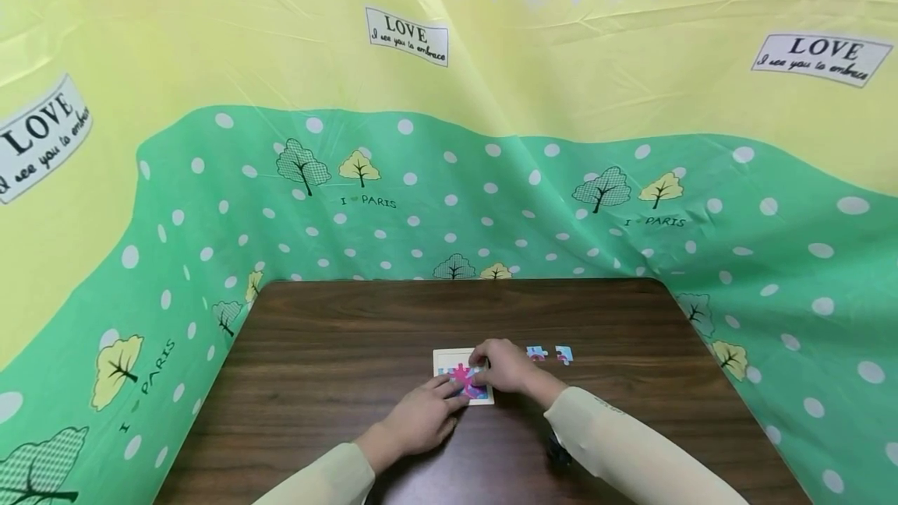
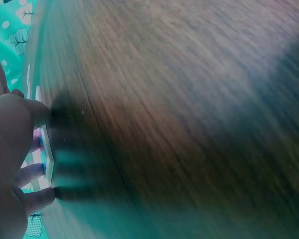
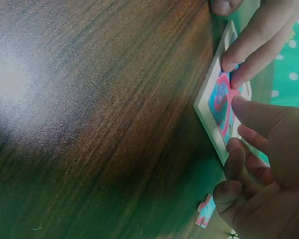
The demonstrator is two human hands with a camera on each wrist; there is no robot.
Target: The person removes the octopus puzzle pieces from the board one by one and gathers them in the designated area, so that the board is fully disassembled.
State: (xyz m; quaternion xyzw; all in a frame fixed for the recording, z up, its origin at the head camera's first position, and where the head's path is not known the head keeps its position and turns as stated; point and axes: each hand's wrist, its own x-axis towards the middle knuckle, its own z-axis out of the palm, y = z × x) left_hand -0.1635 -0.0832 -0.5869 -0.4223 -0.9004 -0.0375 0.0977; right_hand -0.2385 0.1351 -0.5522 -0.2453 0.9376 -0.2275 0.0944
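On a dark brown wooden table (image 1: 337, 333), my left hand (image 1: 423, 415), fingers extended, rests on a square pale wooden puzzle tray (image 1: 451, 356), probably steadying it. My right hand (image 1: 510, 365) bends over the pink-and-blue jigsaw inside (image 1: 479, 392); whether it pinches anything, I cannot tell. Two loose pieces (image 1: 536, 353) lie rightward.

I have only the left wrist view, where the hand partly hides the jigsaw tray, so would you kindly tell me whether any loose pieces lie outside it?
Observer: Yes, the head view shows one loose jigsaw piece and another loose jigsaw piece on the tabletop, to the right of the jigsaw tray.
Operator: Thank you. Is there any bare space inside the tray?
Observer: In the head view, a strip towards its far side looks bare.
Operator: And what is the right hand doing?
Observer: In the right wrist view, its thumb appears to touch a pink part of the jigsaw puzzle.
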